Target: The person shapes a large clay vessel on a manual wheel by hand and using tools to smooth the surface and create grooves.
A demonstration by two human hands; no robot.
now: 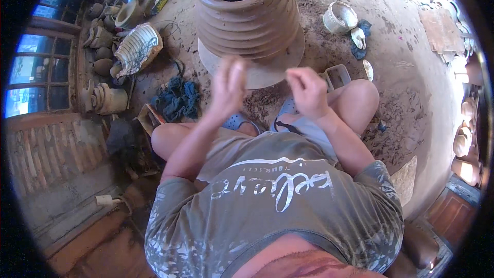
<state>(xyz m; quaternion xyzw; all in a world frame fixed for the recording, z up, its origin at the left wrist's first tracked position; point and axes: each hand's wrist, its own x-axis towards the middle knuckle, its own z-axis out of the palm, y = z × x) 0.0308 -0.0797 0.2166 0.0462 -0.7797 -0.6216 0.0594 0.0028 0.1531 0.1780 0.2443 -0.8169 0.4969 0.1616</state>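
Hands are hovering side by side just short of the tall ribbed brown clay pot (249, 15), which is standing upright on its round board directly ahead. Left hand (228, 88) is blurred, fingers loosely extended, apparently holding nothing; right hand (307, 91) is pinching fingertips together, contents unclear, and sitting about as near as the left.

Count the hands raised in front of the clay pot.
2: the left hand and the right hand, both lifted side by side before the ribbed clay pot. None seems hidden.

Pot on wheel, before the hands

The ribbed clay pot (249, 13) was set on the round wheel (257, 69); a small bucket (339, 17) was placed right of it.
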